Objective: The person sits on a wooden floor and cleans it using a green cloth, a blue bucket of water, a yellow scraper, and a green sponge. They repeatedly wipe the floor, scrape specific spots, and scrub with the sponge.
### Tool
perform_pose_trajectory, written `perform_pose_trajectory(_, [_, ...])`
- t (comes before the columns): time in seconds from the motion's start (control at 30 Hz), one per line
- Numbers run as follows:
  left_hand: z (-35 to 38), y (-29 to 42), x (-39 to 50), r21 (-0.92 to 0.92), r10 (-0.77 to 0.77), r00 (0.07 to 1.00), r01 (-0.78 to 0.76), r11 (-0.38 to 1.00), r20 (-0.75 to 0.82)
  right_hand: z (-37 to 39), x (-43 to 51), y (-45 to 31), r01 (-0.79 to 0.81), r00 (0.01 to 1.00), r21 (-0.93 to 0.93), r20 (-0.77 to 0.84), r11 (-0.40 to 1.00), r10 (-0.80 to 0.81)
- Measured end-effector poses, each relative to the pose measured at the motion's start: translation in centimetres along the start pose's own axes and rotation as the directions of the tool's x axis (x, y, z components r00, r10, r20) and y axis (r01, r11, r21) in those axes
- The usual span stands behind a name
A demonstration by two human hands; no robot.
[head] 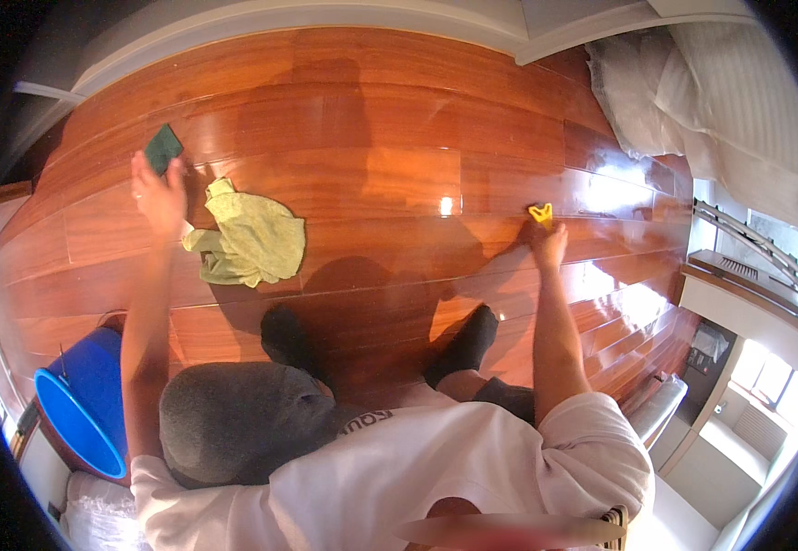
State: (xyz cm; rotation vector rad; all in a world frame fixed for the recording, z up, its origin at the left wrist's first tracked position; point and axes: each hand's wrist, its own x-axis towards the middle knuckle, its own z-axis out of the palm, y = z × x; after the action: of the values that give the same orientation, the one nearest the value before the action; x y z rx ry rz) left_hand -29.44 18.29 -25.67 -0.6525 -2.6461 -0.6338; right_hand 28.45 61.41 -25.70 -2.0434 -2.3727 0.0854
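A green scouring pad [164,148] touches the fingertips of my left hand [159,196], low over the glossy wooden floor [399,172] at the left. Whether the fingers grip the pad or only rest on it, I cannot tell. Just right of that hand, a crumpled yellow-green cloth [254,237] lies on the boards. On the right side, my right hand [549,244] is closed around a small yellow plastic tool [540,214], probably a scraper, whose forked yellow end sticks out beyond the fingers. Its far side is hidden.
A blue bucket [89,406] is beside my left arm. My feet in dark socks [464,344] are on the floor between the arms. Pale sheeting [708,117] hangs at the upper right, and a white baseboard [371,15] borders the far edge.
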Motion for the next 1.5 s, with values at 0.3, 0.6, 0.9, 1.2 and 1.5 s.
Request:
perform_pose_trajectory(0.3, [-3.6,8.8,-10.0,-0.229,0.479,0.579,-0.451,0.862,0.66,-0.4,-13.0,-22.9,0.372,0.877,0.146,0.269,0.917,-0.399])
perform_pose_trajectory(0.6, [-3.0,7.3,-9.1,-0.223,0.45,0.631,-0.407,0.886,0.632,-1.5,-12.8,-24.1,0.377,0.855,0.102,0.345,0.92,-0.389])
perform_pose_trajectory(0.9, [-3.0,7.0,-9.4,-0.227,0.401,0.659,-0.338,0.914,0.636,-2.1,-12.0,-23.0,0.15,0.892,0.045,0.425,0.988,-0.155])
perform_pose_trajectory(1.2, [-3.0,7.1,-9.3,-0.245,0.429,0.658,-0.357,0.901,0.618,-1.6,-10.8,-20.5,0.155,0.905,0.123,0.381,0.98,-0.191])
perform_pose_trajectory(1.5, [-3.1,7.2,-9.2,-0.254,0.432,0.644,-0.354,0.9,0.631,-1.3,-11.3,-19.9,0.288,0.908,0.171,0.263,0.942,-0.325])
